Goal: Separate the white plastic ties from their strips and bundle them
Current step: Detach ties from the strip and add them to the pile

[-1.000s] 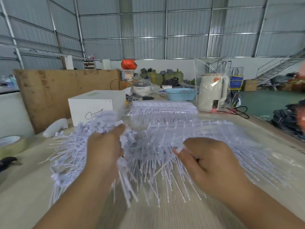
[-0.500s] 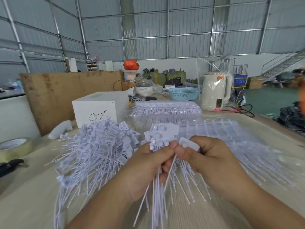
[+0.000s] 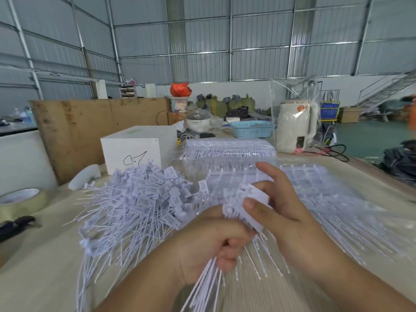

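Note:
My left hand [image 3: 209, 244] grips a bundle of white plastic ties [image 3: 244, 210], fingers curled round the stems, whose tails hang down toward me. My right hand [image 3: 279, 206] holds the flat tag heads at the top of that bundle, thumb pressed on them and fingers partly spread behind. A loose heap of separated ties [image 3: 137, 203] lies to the left on the table. Ties still joined on their strips [image 3: 333, 199] are spread out to the right and behind my hands.
A wrapped stack of tie strips [image 3: 229, 149] lies further back, beside a white box [image 3: 137, 149]. A tape roll [image 3: 20, 201] and a dark tool [image 3: 15, 224] sit at the left edge. A kettle [image 3: 295, 127] and a blue basket [image 3: 252, 129] stand behind.
My left hand left the heap and came to the middle, closing round a bundle of ties. My right hand shifted up onto the bundle's tag heads.

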A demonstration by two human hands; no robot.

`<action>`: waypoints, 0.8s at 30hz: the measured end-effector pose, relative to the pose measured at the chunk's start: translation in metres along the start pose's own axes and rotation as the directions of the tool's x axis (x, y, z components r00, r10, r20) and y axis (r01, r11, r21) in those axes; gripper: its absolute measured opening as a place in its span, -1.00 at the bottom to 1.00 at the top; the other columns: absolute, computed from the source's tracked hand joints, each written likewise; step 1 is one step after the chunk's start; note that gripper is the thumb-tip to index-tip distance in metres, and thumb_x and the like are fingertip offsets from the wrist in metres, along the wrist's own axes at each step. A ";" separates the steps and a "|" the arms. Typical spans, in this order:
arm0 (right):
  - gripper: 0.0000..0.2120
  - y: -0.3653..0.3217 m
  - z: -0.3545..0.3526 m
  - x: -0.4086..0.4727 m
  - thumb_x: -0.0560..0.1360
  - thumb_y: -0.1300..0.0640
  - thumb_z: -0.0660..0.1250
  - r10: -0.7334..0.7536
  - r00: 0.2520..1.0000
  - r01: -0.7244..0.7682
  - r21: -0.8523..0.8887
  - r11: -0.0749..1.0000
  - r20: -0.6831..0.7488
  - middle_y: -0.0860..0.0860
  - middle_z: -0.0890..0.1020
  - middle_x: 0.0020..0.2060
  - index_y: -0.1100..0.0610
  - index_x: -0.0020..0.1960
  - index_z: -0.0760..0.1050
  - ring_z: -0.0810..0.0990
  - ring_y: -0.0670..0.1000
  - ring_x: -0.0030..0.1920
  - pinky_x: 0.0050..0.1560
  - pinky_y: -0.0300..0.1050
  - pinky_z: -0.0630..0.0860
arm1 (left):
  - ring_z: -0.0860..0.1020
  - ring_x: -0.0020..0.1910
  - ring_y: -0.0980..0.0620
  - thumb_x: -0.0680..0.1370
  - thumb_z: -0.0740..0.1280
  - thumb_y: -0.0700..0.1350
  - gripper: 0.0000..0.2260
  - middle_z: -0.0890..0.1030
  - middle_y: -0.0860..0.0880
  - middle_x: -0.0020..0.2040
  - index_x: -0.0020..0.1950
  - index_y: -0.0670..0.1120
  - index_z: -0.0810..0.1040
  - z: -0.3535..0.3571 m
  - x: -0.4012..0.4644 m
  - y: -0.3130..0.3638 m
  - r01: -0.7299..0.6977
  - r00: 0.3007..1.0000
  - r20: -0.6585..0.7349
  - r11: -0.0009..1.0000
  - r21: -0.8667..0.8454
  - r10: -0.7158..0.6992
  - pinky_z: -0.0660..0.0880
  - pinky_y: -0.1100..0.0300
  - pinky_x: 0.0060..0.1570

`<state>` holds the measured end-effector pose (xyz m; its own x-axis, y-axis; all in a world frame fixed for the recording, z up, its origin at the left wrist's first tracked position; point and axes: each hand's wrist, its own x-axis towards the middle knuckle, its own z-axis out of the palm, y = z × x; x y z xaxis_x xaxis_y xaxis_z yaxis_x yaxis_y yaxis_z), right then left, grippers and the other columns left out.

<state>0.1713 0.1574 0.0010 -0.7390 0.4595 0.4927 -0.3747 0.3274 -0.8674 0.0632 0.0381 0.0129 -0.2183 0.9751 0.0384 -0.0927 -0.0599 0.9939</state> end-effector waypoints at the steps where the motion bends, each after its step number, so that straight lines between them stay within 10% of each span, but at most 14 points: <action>1: -0.38 -0.001 0.001 -0.001 0.28 -0.20 0.44 -0.013 1.000 0.013 0.002 1.000 0.006 -0.06 0.56 0.00 -0.34 0.31 0.35 0.60 -0.09 -0.06 -0.06 -0.24 0.52 | 0.15 -0.56 0.11 0.31 0.35 -0.21 -0.90 0.24 -0.09 -0.47 -0.31 -0.02 0.50 0.002 -0.001 0.000 -0.006 1.000 0.014 0.998 0.055 0.005 0.15 0.37 -0.52; 9: -0.70 -0.013 0.007 -0.009 0.32 0.01 0.50 -0.007 0.993 0.022 -0.134 0.991 0.114 0.07 0.67 -0.25 -0.15 0.04 0.61 0.64 -0.02 -0.27 -0.18 -0.14 0.58 | 0.22 -0.56 0.13 0.34 0.43 -0.19 -0.80 0.26 0.09 -0.56 -0.43 0.02 0.50 0.003 0.001 -0.006 0.064 0.997 0.027 0.929 0.364 -0.079 0.19 0.36 -0.49; 20: -0.83 -0.013 -0.008 0.004 0.37 0.23 0.51 -0.173 0.917 0.072 -0.277 0.958 -0.360 -0.21 0.53 -0.49 -0.03 -0.20 0.61 0.40 -0.23 -0.52 -0.46 -0.44 0.34 | 0.43 -0.49 0.05 0.44 0.47 0.03 -0.81 0.48 0.07 -0.47 -0.27 -0.03 0.57 -0.011 0.004 -0.008 0.064 0.998 -0.024 0.854 0.516 -0.060 0.41 0.29 -0.44; 24: -0.71 -0.008 -0.017 0.009 0.35 0.01 0.51 0.004 0.926 -0.005 -0.003 1.000 -0.378 -0.07 0.56 -0.41 0.03 0.02 0.56 0.44 -0.04 -0.51 -0.49 -0.20 0.41 | 0.28 -0.54 0.12 0.56 0.34 0.09 -0.71 0.36 0.11 -0.51 -0.35 0.07 0.58 -0.014 0.007 -0.009 0.047 0.990 -0.139 0.890 0.453 0.018 0.25 0.28 -0.49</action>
<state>0.1776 0.1732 0.0132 -0.4741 0.7386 0.4793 -0.3691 0.3275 -0.8698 0.0487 0.0423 0.0032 -0.3527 0.9348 0.0418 0.3476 0.0894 0.9334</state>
